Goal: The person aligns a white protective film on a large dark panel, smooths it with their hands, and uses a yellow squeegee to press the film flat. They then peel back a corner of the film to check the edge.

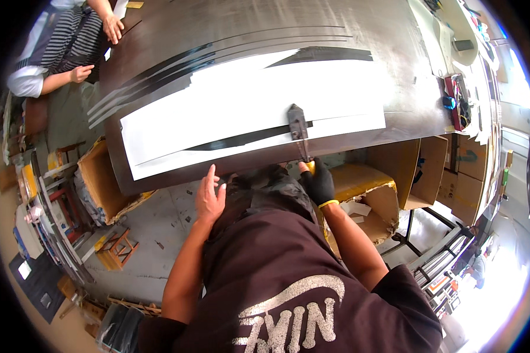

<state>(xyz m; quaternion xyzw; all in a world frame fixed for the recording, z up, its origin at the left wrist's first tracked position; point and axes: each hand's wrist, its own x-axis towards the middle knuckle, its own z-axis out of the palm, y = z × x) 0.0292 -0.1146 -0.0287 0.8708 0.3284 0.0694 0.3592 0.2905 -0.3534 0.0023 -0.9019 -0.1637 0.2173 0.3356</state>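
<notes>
My right hand, in a black glove with a yellow cuff and a bare thumb, is closed around the yellow handle of a tool. That tool has a dark, blocky, pointed head on a thin metal shank; its exact kind is unclear. Its head rests over or just above white sheets and a narrow black strip lying across their near part. Bare and empty, my left hand hovers by the near table edge, fingers stretched out and apart, below the sheets' front edge.
Several thin dark strips lie behind the sheets on the dark table. Cardboard boxes stand under the near edge, with another open box at left. At the far left corner, a co-worker's hand touches the table.
</notes>
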